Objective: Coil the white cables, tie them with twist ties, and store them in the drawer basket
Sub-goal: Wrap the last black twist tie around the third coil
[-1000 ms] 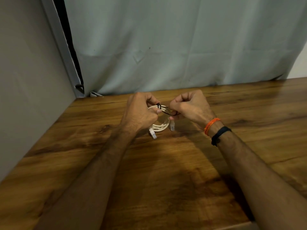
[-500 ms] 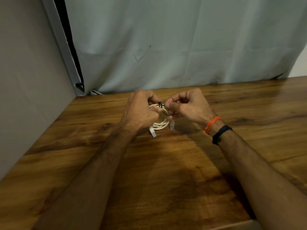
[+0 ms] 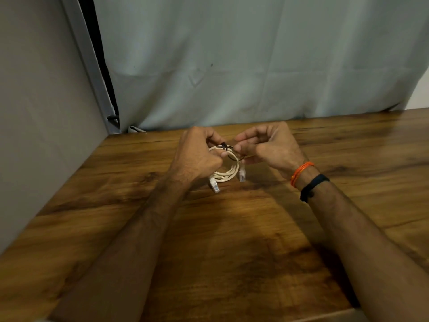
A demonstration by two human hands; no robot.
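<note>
A coiled white cable (image 3: 226, 175) hangs just above the wooden table (image 3: 232, 240), its two clear plugs pointing down. My left hand (image 3: 197, 156) grips the coil's left side. A thin black twist tie (image 3: 228, 151) is wrapped over the top of the coil, with a loose loop trailing to the right. My right hand (image 3: 269, 145) pinches the tie's end between thumb and fingers. No drawer basket is in view.
A pale grey curtain (image 3: 255, 66) hangs behind the table's far edge. A grey wall panel (image 3: 41, 112) closes off the left side. My right wrist wears an orange thread and a black band (image 3: 311, 184).
My right hand has shifted a little and its fingers have loosened around the tie's end. The coil stays in my left hand at the same spot.
</note>
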